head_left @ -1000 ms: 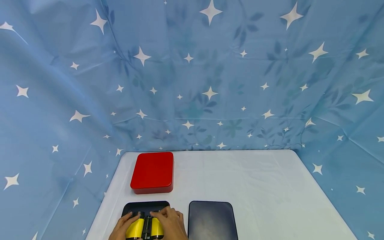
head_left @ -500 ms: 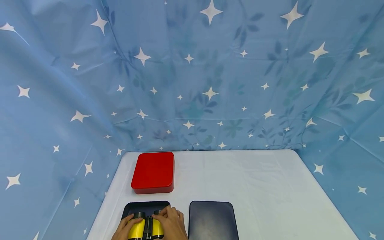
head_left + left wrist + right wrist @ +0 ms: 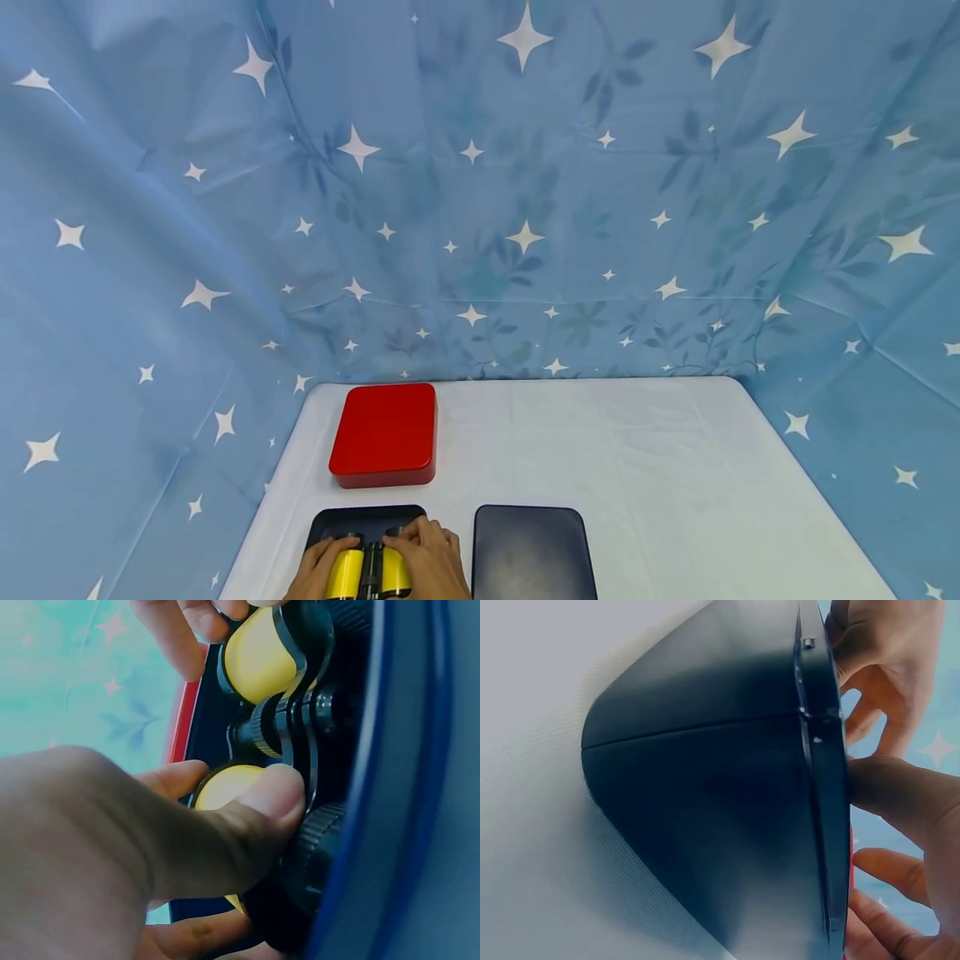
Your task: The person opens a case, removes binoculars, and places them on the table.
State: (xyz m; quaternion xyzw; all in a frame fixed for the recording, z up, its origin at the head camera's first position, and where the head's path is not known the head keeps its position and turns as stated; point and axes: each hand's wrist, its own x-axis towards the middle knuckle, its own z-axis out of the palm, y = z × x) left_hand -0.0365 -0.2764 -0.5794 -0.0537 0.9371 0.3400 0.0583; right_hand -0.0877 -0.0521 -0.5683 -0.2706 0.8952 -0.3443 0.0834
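Yellow-and-black binoculars (image 3: 346,575) lie in an open dark box (image 3: 367,514) at the front left of the table. My left hand (image 3: 315,573) grips the left barrel; in the left wrist view its thumb (image 3: 274,793) presses on the yellow casing, with fingers curled round the far side. On the other barrel, my right hand (image 3: 433,560) holds with thumb and bent fingers. The right wrist view has the outside of the dark box (image 3: 705,810) covering the binoculars, with both hands reaching over its edge.
Right of the box lies a flat dark lid-like rectangle (image 3: 534,550). A red box (image 3: 384,432) stands behind on the white tabletop (image 3: 660,483). Blue star-patterned curtain (image 3: 480,208) closes off the back and sides.
My left hand has shifted slightly right, its fingers coming further over the far end of the left barrel. The right hand stays nearly still, and the view has tilted a little.
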